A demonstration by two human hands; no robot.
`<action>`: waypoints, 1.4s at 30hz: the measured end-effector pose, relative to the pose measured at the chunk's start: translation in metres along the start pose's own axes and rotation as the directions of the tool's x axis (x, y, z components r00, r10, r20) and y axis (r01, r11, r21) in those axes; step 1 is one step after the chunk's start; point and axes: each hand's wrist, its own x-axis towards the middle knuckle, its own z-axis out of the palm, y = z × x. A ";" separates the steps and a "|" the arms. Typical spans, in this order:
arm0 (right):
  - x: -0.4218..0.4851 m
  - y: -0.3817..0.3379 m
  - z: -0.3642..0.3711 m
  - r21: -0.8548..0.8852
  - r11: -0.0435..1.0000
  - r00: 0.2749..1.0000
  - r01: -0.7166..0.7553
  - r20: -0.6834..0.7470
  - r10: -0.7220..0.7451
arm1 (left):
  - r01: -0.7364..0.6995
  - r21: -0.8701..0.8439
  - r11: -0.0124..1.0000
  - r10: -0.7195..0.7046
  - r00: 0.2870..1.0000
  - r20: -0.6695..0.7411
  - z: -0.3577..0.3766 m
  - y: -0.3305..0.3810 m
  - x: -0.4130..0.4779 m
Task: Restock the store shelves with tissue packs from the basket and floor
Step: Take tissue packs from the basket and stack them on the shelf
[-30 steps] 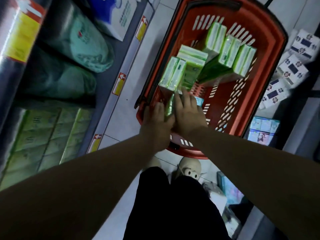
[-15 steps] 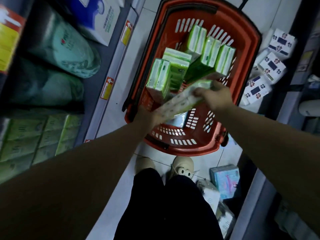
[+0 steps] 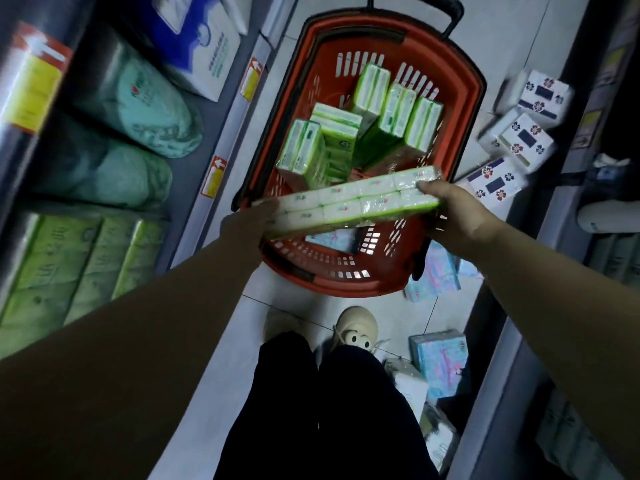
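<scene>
Tissue pack [image 3: 349, 202] lifted clear of basket [image 3: 465, 98] within last second; left hand [image 3: 247, 221], right hand [image 3: 455, 211] grip its ends. Move to shelf [image 3: 232, 129] likely next.

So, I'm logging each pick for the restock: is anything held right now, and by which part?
A long green-edged tissue pack, held above the red basket by its two ends: left hand at one end, right hand at the other.

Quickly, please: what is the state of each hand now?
Left hand: holds left end of the long green-and-white plastic-wrapped tissue pack.
Right hand: holds its right end.
</scene>
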 end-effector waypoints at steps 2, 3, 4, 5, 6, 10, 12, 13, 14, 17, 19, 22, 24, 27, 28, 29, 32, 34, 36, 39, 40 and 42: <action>-0.013 0.001 0.006 -0.018 0.998 0.998 0.052 -0.046 -0.053 | -0.036 -0.037 0.999 0.034 0.998 -0.046 -0.012 0.004 -0.013; -0.019 0.001 0.012 -0.015 0.996 0.995 0.086 -0.050 -0.086 | -0.077 0.004 0.997 0.077 0.996 -0.052 -0.018 0.008 -0.020; -0.027 -0.001 0.018 -0.028 0.992 0.991 0.122 -0.050 -0.123 | -0.110 0.024 0.994 0.112 0.991 -0.067 -0.023 0.010 -0.031; -0.035 -0.002 0.023 -0.061 0.985 0.984 0.163 -0.057 -0.167 | -0.127 0.009 0.992 0.127 0.987 -0.099 -0.027 0.015 -0.043; -0.044 -0.003 0.027 -0.088 0.974 0.975 0.208 -0.060 -0.213 | -0.154 -0.033 0.988 0.150 0.983 -0.104 -0.030 0.019 -0.057; -0.099 -0.014 0.046 -0.157 0.923 0.935 0.350 0.009 -0.353 | -0.269 -0.158 0.950 0.255 0.961 -0.105 -0.046 0.025 -0.115; -0.125 -0.021 0.052 -0.199 0.897 0.917 0.395 0.025 -0.398 | -0.325 -0.170 0.930 0.303 0.942 -0.144 -0.057 0.028 -0.143; -0.139 -0.024 0.055 -0.210 0.884 0.907 0.418 0.038 -0.420 | -0.344 -0.151 0.927 0.319 0.933 -0.168 -0.062 0.031 -0.160; -0.155 -0.028 0.059 -0.216 0.871 0.896 0.442 0.058 -0.440 | -0.363 -0.131 0.923 0.337 0.923 -0.185 -0.068 0.034 -0.177; -0.200 -0.038 0.073 -0.183 0.858 0.878 0.479 0.081 -0.473 | -0.423 -0.083 0.902 0.397 0.890 -0.222 -0.091 0.040 -0.227; -0.236 -0.042 0.085 -0.186 0.851 0.871 0.491 0.095 -0.482 | -0.464 -0.040 0.885 0.442 0.863 -0.246 -0.108 0.045 -0.268; -0.290 -0.046 0.101 -0.207 0.817 0.842 0.538 0.159 -0.515 | -0.524 -0.063 0.850 0.483 0.821 -0.304 -0.135 0.050 -0.324; -0.329 -0.047 0.115 -0.196 0.793 0.815 0.578 0.197 -0.545 | -0.551 -0.069 0.832 0.498 0.796 -0.343 -0.156 0.054 -0.367; -0.385 -0.048 0.136 -0.202 0.749 0.772 0.631 0.255 -0.582 | -0.600 -0.042 0.799 0.535 0.742 -0.405 -0.189 0.056 -0.429; -0.403 -0.049 0.142 -0.203 0.733 0.757 0.649 0.277 -0.593 | -0.621 -0.039 0.783 0.549 0.719 -0.425 -0.199 0.057 -0.448; -0.419 -0.050 0.148 -0.195 0.723 0.742 0.663 0.300 -0.600 | -0.640 -0.038 0.768 0.560 0.699 -0.444 -0.209 0.057 -0.466; -0.469 -0.055 0.168 -0.175 0.705 0.713 0.687 0.349 -0.608 | -0.684 -0.040 0.728 0.582 0.648 -0.492 -0.232 0.062 -0.519; -0.499 -0.062 0.181 -0.156 0.672 0.673 0.724 0.375 -0.638 | -0.716 -0.041 0.697 0.595 0.609 -0.524 -0.247 0.069 -0.549; -0.529 -0.071 0.193 -0.122 0.643 0.629 0.756 0.405 -0.663 | -0.749 -0.023 0.662 0.616 0.562 -0.552 -0.258 0.079 -0.576; -0.566 -0.084 0.207 -0.046 0.610 0.561 0.791 0.450 -0.695 | -0.801 -0.013 0.598 0.614 0.469 -0.634 -0.270 0.095 -0.608; -0.575 -0.089 0.212 -0.029 0.596 0.542 0.802 0.455 -0.707 | -0.807 -0.011 0.590 0.602 0.450 -0.660 -0.272 0.101 -0.616; -0.597 -0.099 0.222 0.008 0.568 0.491 0.823 0.492 -0.719 | -0.826 0.010 0.563 0.600 0.401 -0.692 -0.277 0.114 -0.641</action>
